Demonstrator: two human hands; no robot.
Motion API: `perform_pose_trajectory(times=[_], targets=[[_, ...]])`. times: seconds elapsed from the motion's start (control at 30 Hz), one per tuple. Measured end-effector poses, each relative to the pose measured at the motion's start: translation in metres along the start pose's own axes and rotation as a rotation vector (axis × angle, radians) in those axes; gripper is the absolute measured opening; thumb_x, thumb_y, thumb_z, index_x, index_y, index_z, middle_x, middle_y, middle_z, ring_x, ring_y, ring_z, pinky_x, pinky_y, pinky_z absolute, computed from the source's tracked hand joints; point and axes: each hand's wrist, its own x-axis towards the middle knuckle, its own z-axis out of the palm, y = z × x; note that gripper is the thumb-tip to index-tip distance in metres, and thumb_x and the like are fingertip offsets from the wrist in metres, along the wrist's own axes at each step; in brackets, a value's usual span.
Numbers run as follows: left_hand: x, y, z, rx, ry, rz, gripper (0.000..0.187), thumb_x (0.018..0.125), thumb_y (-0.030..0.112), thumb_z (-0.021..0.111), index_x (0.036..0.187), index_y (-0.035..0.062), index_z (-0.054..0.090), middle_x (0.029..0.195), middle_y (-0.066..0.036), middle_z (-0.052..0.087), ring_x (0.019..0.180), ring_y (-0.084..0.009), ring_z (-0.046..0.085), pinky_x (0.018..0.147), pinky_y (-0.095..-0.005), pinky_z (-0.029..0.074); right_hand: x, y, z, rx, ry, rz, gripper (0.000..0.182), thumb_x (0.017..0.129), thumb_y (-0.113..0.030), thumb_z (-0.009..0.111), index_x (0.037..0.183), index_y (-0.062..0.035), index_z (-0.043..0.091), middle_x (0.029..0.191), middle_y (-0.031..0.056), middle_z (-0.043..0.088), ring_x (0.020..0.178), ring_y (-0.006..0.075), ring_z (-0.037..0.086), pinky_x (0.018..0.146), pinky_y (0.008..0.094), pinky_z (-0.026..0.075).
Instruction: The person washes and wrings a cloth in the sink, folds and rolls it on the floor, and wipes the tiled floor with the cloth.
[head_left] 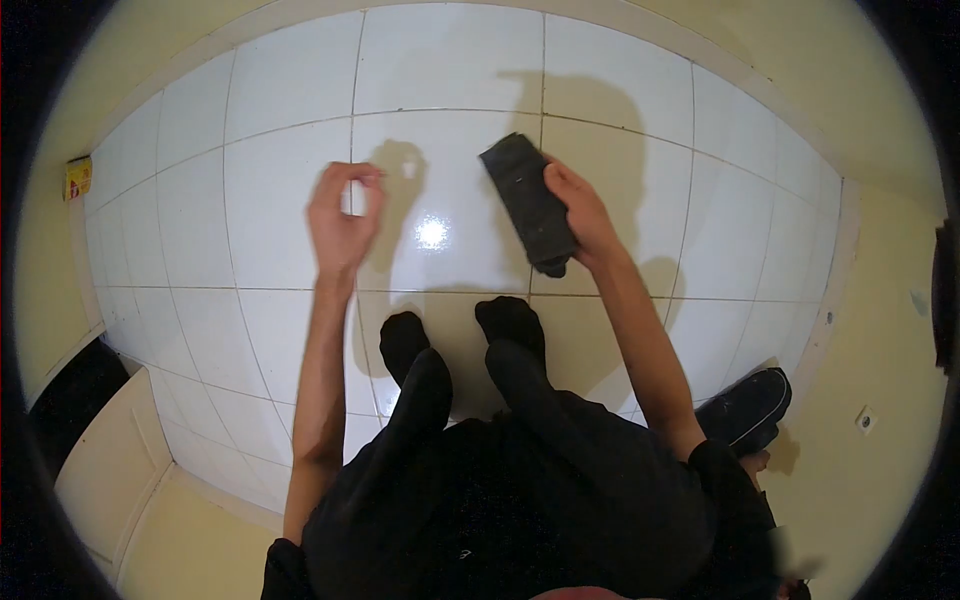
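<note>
My right hand [584, 212] grips a black folded cloth-like bundle [528, 200] by its right side, thumb on top. The bundle is long and flat, tilted, with a few pale specks on its surface and a small rounded end poking out at the bottom. Off to the left, my left hand [345, 215] is apart from it. Its thumb and forefinger meet in a pinch, slightly blurred; anything between the tips is too small to make out. Both hands are above the white tiled floor [290, 240].
My feet in black socks [405, 340] are below the hands. A yellow box [77, 178] lies by the left wall. At right, a black rounded thing with a pale seam [745, 410] is near the wall, below a socket-like fitting [866, 420]. A pale door panel [115, 465] stands lower left.
</note>
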Motion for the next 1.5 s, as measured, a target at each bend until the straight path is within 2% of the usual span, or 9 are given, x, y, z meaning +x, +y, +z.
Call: perform_pose_trajectory(times=[0.1,0.2,0.33,0.57,0.73,0.83,0.9,1.23,1.5], targets=[[-0.003,-0.057,-0.056,0.250,0.121,-0.098,0.005,0.087,0.001,0.072,0.090,0.0012,0.068,0.088,-0.008,0.069,0.083,-0.0219,0.067,0.076,-0.0315,0.052,-0.001,-0.011,-0.031,0.038,0.056,-0.090,0.045,0.109,-0.034,0.052,0.141,-0.0021,0.054,0.109,0.0078,0.070,0.086,0.0155,0.069,0.073,0.0310,0.060],[-0.020,-0.083,-0.109,1.010,-0.001,-0.220,0.046,0.078,0.004,0.079,0.119,0.0135,0.060,0.113,-0.005,0.066,0.109,-0.0280,0.062,0.094,-0.0497,0.047,-0.004,-0.021,-0.076,0.030,0.110,-0.178,0.045,0.110,-0.032,0.049,0.144,-0.0026,0.052,0.114,0.0080,0.069,0.090,0.0167,0.069,0.077,0.0320,0.059],[-0.042,-0.100,-0.142,0.831,0.030,-0.364,0.035,0.085,0.007,0.076,0.117,0.0122,0.065,0.113,-0.008,0.065,0.109,-0.0283,0.064,0.091,-0.0459,0.051,-0.005,-0.028,-0.128,-0.123,0.456,-0.340,0.047,0.110,-0.026,0.051,0.148,0.0015,0.050,0.129,0.0091,0.065,0.111,0.0174,0.063,0.097,0.0314,0.050],[-0.069,-0.095,-0.126,0.415,0.148,-0.250,0.022,0.093,0.003,0.068,0.115,0.0061,0.068,0.109,-0.007,0.066,0.099,-0.0209,0.064,0.083,-0.0370,0.051,-0.024,-0.007,-0.197,-0.876,0.767,-0.638,0.042,0.111,-0.021,0.045,0.148,-0.0015,0.052,0.133,0.0156,0.066,0.117,0.0204,0.063,0.102,0.0330,0.048],[-0.151,-0.059,-0.054,-0.055,-0.555,-0.364,0.027,0.084,-0.007,0.066,0.105,0.0090,0.065,0.093,-0.004,0.066,0.081,-0.0180,0.065,0.073,-0.0313,0.052,-0.017,0.025,-0.202,-1.425,0.697,-0.793,0.048,0.105,-0.013,0.050,0.152,-0.0023,0.045,0.152,0.0213,0.051,0.144,0.0336,0.046,0.120,0.0462,0.035],[-0.197,-0.033,-0.016,-0.156,-0.816,0.045,0.029,0.087,0.005,0.070,0.115,0.0121,0.070,0.096,-0.010,0.070,0.078,-0.0284,0.070,0.067,-0.0375,0.056,-0.014,0.008,-0.209,-1.695,0.535,-0.820,0.050,0.102,-0.010,0.054,0.150,-0.0012,0.047,0.156,0.0186,0.047,0.148,0.0344,0.040,0.124,0.0484,0.029],[-0.220,-0.005,-0.004,-0.226,-0.800,-0.176,0.029,0.087,0.005,0.069,0.115,0.0122,0.070,0.092,-0.008,0.070,0.076,-0.0267,0.070,0.066,-0.0363,0.056,-0.008,-0.005,-0.222,-1.736,0.537,-0.848,0.050,0.101,-0.011,0.055,0.149,-0.0010,0.048,0.155,0.0182,0.048,0.147,0.0358,0.041,0.124,0.0494,0.030],[-0.238,-0.022,0.012,-0.191,-0.714,-0.203,0.037,0.080,-0.001,0.067,0.114,0.0132,0.069,0.080,-0.002,0.067,0.069,-0.0193,0.069,0.061,-0.0308,0.053,0.132,-0.081,-0.273,-1.521,0.893,-0.929,0.045,0.103,-0.018,0.049,0.143,0.0025,0.053,0.149,0.0247,0.053,0.139,0.0439,0.046,0.120,0.0528,0.031],[-0.227,-0.014,0.005,-0.180,-0.756,-0.245,0.033,0.081,0.005,0.065,0.113,0.0115,0.069,0.079,-0.002,0.065,0.068,-0.0177,0.068,0.061,-0.0303,0.052,0.208,-0.112,-0.199,-1.492,0.835,-0.919,0.037,0.102,-0.013,0.049,0.133,0.0060,0.055,0.134,0.0249,0.060,0.127,0.0433,0.052,0.110,0.0558,0.037]])
